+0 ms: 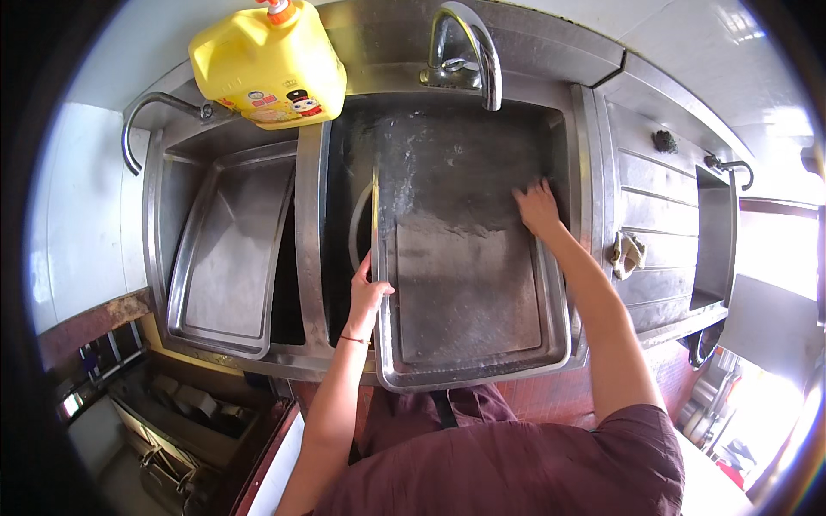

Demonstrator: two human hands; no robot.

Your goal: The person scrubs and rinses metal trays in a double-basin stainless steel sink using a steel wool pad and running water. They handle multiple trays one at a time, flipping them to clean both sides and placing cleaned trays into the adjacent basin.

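Note:
A large rectangular stainless-steel tray (468, 290) lies tilted in the middle sink (573, 138), its near end over the front edge. Greyish water (464, 161) with whitish streaks covers its far part. My left hand (370, 293) grips the tray's left rim, thumb on top and fingers hidden behind the side wall. Over the far right part of the tray, my right hand (539, 205) reaches down with its fingertips at the water. Whether those fingers hold anything cannot be seen. A chrome faucet (490, 58) arches over the sink's far side.
Another steel tray (232, 251) leans in the left sink (155, 213). A yellow jug (277, 71) with a pump stands behind it. On the ridged drainboard (658, 235) at right lie a dark scouring pad (664, 142) and a crumpled cloth (628, 255). A curved spout (132, 138) is at left.

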